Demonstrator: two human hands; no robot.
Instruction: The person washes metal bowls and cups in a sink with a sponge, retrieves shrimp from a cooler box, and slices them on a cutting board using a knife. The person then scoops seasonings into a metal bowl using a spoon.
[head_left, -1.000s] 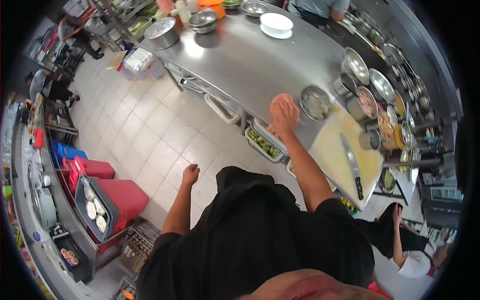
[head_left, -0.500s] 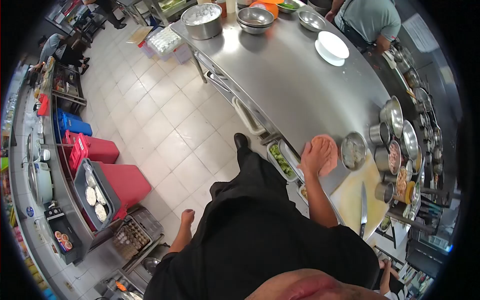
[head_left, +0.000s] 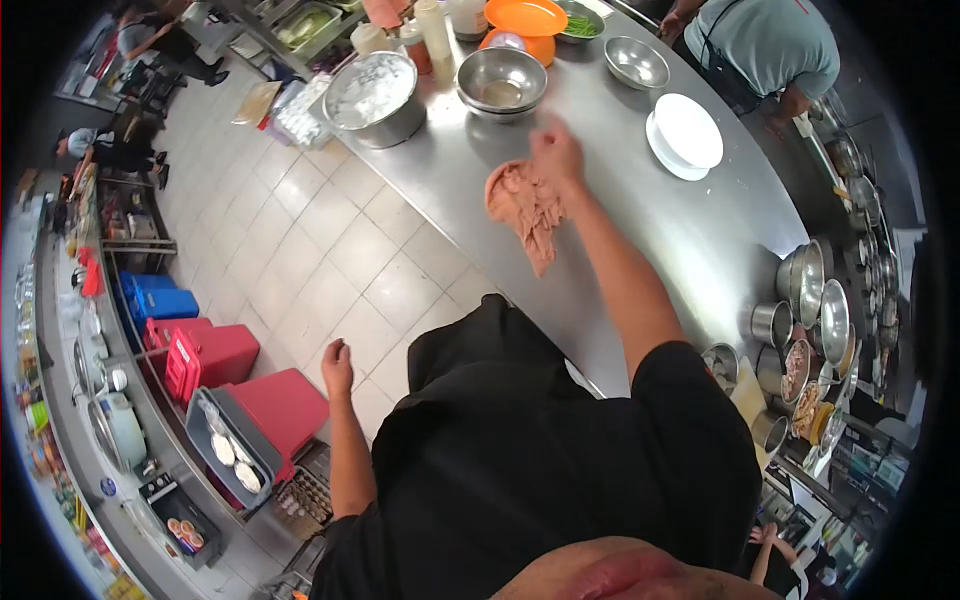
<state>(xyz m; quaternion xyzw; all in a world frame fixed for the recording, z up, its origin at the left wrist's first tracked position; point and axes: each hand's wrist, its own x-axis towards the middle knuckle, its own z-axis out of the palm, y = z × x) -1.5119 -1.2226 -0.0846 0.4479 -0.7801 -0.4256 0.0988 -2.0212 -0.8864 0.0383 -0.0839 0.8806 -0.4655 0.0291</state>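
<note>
A crumpled salmon-pink cloth (head_left: 525,208) lies on the steel worktop (head_left: 470,215). My right hand (head_left: 556,155) is at the cloth's far right edge, smeared by motion; whether its fingers hold the cloth I cannot tell. Just beyond my fingers stand stacked metal bowls (head_left: 502,82). My left hand (head_left: 338,368) hangs over the tiled floor at my side, fingers curled in, with nothing visible in it.
A pot of white contents (head_left: 374,98) stands at the worktop's left edge, squeeze bottles (head_left: 433,30) behind it. White bowls (head_left: 686,135) and a metal bowl (head_left: 637,63) sit on the right. Red bins (head_left: 215,358) line the left counter. A co-worker (head_left: 765,45) stands across the worktop.
My body and right hand have moved forward along the worktop. The cloth has gone from beside the cutting board to near the stacked bowls and is now more crumpled.
</note>
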